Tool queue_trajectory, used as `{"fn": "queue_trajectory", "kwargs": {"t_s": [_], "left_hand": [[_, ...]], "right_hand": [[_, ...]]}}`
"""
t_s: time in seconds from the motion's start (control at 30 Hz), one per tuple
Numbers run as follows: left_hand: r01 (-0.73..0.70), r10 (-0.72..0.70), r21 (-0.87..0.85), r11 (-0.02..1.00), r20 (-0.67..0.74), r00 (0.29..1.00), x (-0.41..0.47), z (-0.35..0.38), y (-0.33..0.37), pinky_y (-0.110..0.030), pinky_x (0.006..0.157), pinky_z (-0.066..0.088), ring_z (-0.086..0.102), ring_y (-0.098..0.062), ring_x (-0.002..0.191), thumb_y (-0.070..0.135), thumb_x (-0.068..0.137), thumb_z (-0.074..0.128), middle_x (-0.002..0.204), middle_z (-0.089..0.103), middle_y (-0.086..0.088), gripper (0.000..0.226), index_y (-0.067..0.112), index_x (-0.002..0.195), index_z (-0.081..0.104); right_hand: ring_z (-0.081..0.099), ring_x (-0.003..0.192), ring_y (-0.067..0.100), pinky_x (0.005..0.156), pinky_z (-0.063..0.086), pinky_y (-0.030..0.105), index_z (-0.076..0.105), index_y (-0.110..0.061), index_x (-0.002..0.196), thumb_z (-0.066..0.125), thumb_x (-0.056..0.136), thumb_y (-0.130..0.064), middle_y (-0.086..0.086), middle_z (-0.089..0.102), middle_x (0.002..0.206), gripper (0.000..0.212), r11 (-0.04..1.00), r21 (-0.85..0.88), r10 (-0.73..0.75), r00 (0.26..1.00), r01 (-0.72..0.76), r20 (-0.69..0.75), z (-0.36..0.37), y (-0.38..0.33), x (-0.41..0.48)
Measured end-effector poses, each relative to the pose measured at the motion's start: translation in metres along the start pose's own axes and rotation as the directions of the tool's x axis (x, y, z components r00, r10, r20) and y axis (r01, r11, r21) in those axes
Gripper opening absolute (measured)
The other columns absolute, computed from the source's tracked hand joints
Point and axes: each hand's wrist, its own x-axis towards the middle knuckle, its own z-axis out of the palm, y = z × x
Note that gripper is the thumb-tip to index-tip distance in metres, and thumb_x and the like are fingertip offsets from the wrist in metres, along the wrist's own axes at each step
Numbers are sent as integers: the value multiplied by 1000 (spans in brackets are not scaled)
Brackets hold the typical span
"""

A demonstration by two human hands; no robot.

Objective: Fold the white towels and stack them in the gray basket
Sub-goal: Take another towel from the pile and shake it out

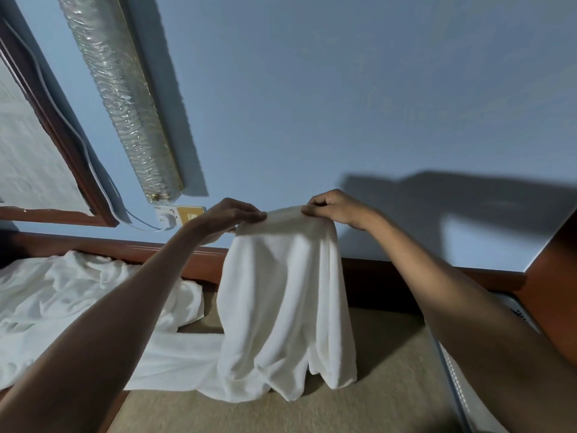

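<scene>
Pinching grip of left hand [232,215] and right hand [334,207] holds one white towel [287,307] aloft by its top edge, fold unfinished (crumpled towels [78,295] wait at lower left).

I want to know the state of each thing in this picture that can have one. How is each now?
held towel: lifted, hangs from its top edge, not yet folded flat, lower end touches the beige surface
left hand: pinches the top edge's left end
right hand: pinches the top edge's right end
towel pile: unfolded, crumpled, lies to the left
</scene>
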Motion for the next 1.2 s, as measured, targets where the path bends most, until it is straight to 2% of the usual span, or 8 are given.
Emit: {"fn": "queue_trajectory", "kwargs": {"t_s": [0.17,0.23,0.4,0.53,0.77,0.93,1.07,1.2], "left_hand": [[45,-50,47,998,112,992,-10,-1,-8,-28,76,42,61,-4,75,34,91,70,79,68,8,20,22,78,79],[4,-16,104,995,116,993,-9,6,-6,-25,71,40,56,-2,70,29,97,67,74,64,10,20,17,83,75],[-131,112,137,982,141,984,1,24,17,-18,70,49,64,-6,78,28,99,66,84,72,3,19,11,96,74],[-178,135,238,955,188,973,3,23,26,-24,82,52,66,-8,91,31,100,65,94,74,2,22,12,102,76],[-31,-15,192,981,232,973,-1,18,9,-35,78,39,48,-19,83,49,92,72,82,51,-7,53,-3,86,62],[-84,76,149,985,57,995,-3,10,9,-30,77,45,61,-14,81,35,97,70,86,70,-7,22,15,91,77],[-190,171,274,943,91,981,3,18,30,-13,72,47,64,-2,78,29,96,73,85,74,6,16,14,97,79],[-193,167,330,924,105,980,7,16,37,-11,70,47,67,0,83,26,93,76,89,77,9,12,16,98,80]], "right_hand": [[55,81,9,77,40,30,78,-16,91,76,73,-68,-4,65,84,55,999,-3,45,972,-47,-232,-12,22,-3],[61,82,8,78,44,28,76,-21,89,77,84,-51,-8,70,87,30,996,-45,65,973,-77,-223,-9,24,-1],[66,111,11,98,49,29,68,-32,118,85,81,-25,-9,72,117,42,983,-128,154,963,-128,222,13,-2,-1],[66,93,8,91,49,28,73,-17,98,76,92,-30,-6,70,92,15,992,1,117,924,-125,363,17,-14,-6],[54,85,14,82,42,33,68,-18,86,70,96,-32,-6,63,82,18,978,208,-3,1000,2,3,-12,-7,-3],[53,72,8,68,40,26,62,-23,80,73,94,-22,-6,60,78,17,1000,-9,24,931,-29,-364,-19,7,2],[62,111,12,90,49,28,62,-33,118,83,82,-20,-10,66,121,44,985,-76,165,981,-158,101,3,-4,4],[67,109,10,100,50,30,72,-20,105,72,94,-37,-6,73,107,21,989,17,132,927,-147,352,11,-18,-4]]}}
